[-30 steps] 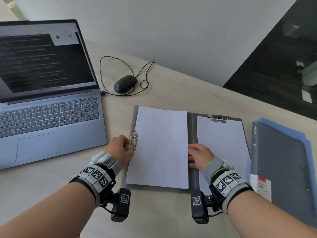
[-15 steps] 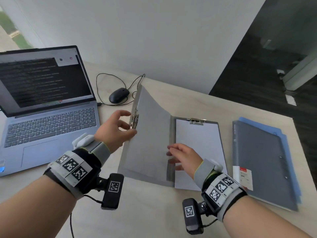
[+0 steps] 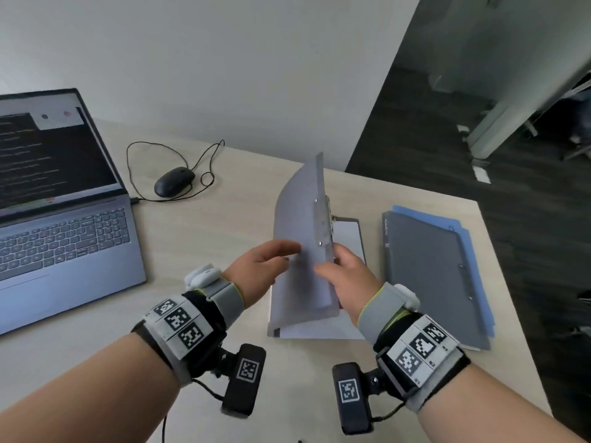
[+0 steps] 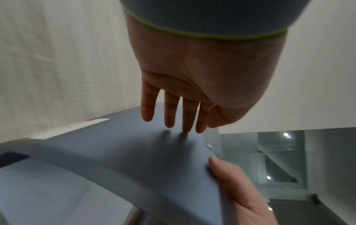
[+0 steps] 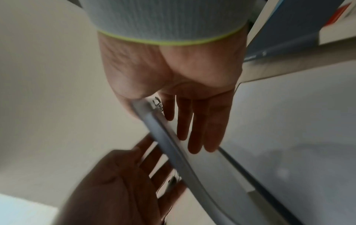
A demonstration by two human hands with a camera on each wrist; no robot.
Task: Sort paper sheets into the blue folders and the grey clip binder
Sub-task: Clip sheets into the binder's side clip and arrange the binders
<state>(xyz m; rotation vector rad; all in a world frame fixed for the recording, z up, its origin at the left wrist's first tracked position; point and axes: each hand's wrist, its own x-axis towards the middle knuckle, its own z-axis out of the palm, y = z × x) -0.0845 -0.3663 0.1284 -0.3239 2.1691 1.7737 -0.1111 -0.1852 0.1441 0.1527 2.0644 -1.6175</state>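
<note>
closing the grey clip binder over its sheets

head view: on a pale wooden desk (image 3: 224, 362), a grey plastic clip binder (image 3: 300, 251) stands half folded, its left cover raised nearly upright above the right half, where a white paper sheet (image 3: 347, 238) lies under a clip. the left hand (image 3: 259, 270) lays straight fingers flat against the cover's outer face. the right hand (image 3: 345, 276) pinches the cover's free edge, thumb outside, fingers behind. just right of the binder lies a closed grey folder (image 3: 435, 276) on top of blue folders (image 3: 473, 266). an open grey laptop (image 3: 64, 219) and a black corded mouse (image 3: 174, 186) sit to the left (neither is part of the job).

left wrist view: fingertips (image 4: 185, 129) touch the bowed grey cover, uncurled; the other hand's thumb presses the edge below.

right wrist view: the cover's edge runs between thumb and straight fingers (image 5: 194, 137).

judgement: this looks like the closing step for the binder. the next move calls for lowering the cover flat without creasing the paper.
</note>
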